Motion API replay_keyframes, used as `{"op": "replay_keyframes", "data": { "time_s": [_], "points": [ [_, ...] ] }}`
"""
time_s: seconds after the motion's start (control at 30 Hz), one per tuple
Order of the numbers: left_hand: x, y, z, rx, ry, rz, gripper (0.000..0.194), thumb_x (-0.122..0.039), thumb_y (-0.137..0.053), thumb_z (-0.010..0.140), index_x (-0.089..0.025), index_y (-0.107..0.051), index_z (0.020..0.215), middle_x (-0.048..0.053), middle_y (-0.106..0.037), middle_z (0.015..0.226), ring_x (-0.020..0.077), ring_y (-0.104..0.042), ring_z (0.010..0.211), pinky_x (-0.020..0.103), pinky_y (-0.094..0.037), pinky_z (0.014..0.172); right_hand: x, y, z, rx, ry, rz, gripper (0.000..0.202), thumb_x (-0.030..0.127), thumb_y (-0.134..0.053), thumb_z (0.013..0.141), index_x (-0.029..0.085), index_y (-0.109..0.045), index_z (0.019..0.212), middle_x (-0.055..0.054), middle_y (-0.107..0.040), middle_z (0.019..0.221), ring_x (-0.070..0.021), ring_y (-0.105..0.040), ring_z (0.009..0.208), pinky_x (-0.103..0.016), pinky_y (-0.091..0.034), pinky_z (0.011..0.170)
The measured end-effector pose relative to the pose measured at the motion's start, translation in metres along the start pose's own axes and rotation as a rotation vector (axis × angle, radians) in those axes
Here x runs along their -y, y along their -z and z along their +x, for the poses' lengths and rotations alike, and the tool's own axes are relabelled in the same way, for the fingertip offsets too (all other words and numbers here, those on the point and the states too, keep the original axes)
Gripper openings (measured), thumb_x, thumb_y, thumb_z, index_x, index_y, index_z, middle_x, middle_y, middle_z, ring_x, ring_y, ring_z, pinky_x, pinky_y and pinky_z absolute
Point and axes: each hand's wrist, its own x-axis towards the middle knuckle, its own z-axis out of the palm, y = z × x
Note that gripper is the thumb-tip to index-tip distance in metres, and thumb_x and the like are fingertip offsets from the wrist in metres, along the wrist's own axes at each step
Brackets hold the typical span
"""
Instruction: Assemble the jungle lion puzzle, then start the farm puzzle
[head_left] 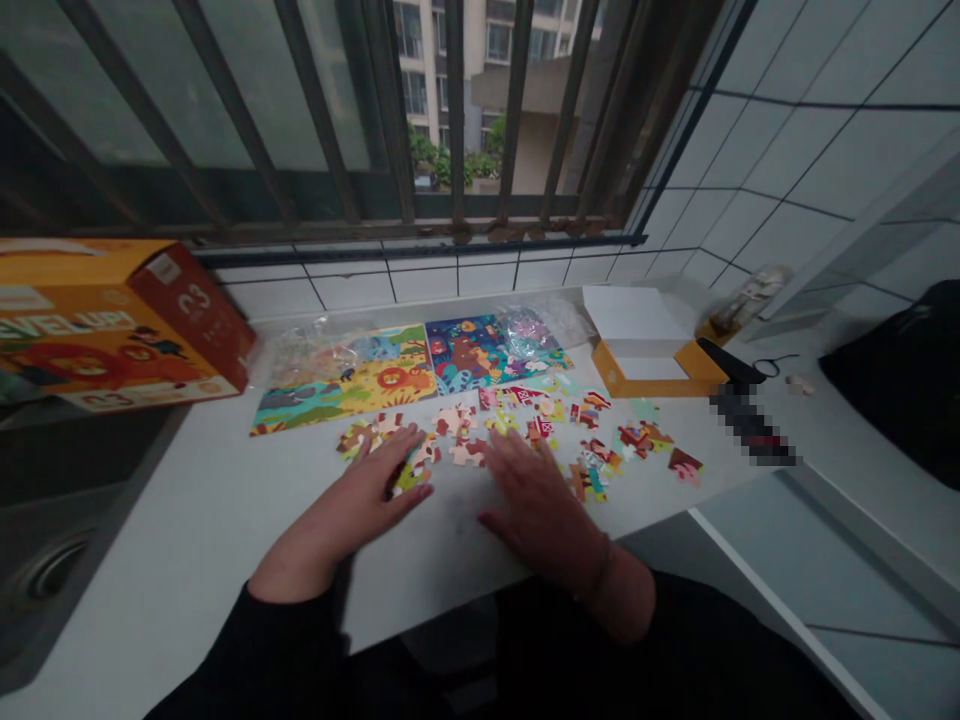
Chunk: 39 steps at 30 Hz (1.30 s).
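Loose jigsaw puzzle pieces (469, 452) lie scattered across the white counter, some joined or overlapping. My left hand (375, 485) rests palm down over the left part of them, fingers stretched out and thumb apart. Over the middle pieces lies my right hand (536, 495), also flat with its fingers extended. Whatever is beneath both palms is hidden. Farther right are more pieces, among them a brown and pink one (685, 465). Behind the pieces is a colourful picture sheet (360, 385) with lions on its left half and a dark blue night scene on its right.
An orange puzzle box (187, 320) stands at the left beside a sink (56, 560). Crumpled clear plastic (532, 335) lies on the sheet. At the back right sit an open orange-and-white box (652, 385) and a glass bottle (750, 300). A barred window (457, 120) is behind.
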Motion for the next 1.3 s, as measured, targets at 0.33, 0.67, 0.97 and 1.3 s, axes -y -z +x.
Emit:
{"op": "replay_keyframes", "data": {
  "time_s": [0.33,0.67,0.97,1.3],
  "points": [
    [-0.002,-0.022,-0.07,-0.057,0.046,0.239,0.083,-0.047,-0.058,0.107,-0.023,-0.03,0.181,0.018,-0.03,0.186,0.0367,-0.03,0.174,0.065,-0.026,0.14,0.088,-0.037,0.068,0.072,0.142,0.171,0.085,0.066,-0.055,0.112,0.013,-0.037,0.176,-0.022,-0.035,0.183,-0.0363,-0.029,0.173,-0.07,-0.021,0.14],
    [0.003,-0.008,-0.108,-0.1,0.444,0.365,0.082,-0.07,-0.056,0.105,-0.034,-0.042,0.177,0.013,-0.027,0.187,0.0519,-0.021,0.173,0.092,-0.011,0.128,0.097,-0.043,0.043,0.162,0.225,0.142,0.093,0.079,-0.055,0.107,0.021,-0.037,0.178,-0.02,-0.023,0.188,-0.0392,-0.019,0.176,-0.079,-0.017,0.137],
    [-0.013,-0.011,-0.103,-0.113,0.211,0.31,0.063,-0.049,-0.049,0.114,-0.033,-0.044,0.175,0.01,-0.035,0.185,0.0422,-0.029,0.173,0.084,-0.015,0.134,0.096,-0.043,0.006,0.096,0.026,0.1,0.087,0.064,-0.057,0.11,0.016,-0.032,0.179,-0.02,-0.025,0.187,-0.0422,-0.024,0.174,-0.079,-0.021,0.137],
    [-0.036,-0.027,-0.082,-0.126,0.279,0.356,0.059,-0.053,-0.053,0.113,-0.039,-0.052,0.17,0.007,-0.04,0.184,0.0423,-0.038,0.17,0.08,-0.027,0.133,0.091,-0.046,-0.012,0.058,0.031,0.06,0.081,0.056,-0.055,0.112,0.015,-0.034,0.179,-0.016,-0.027,0.188,-0.0393,-0.025,0.174,-0.071,-0.026,0.137]
  ]
}}
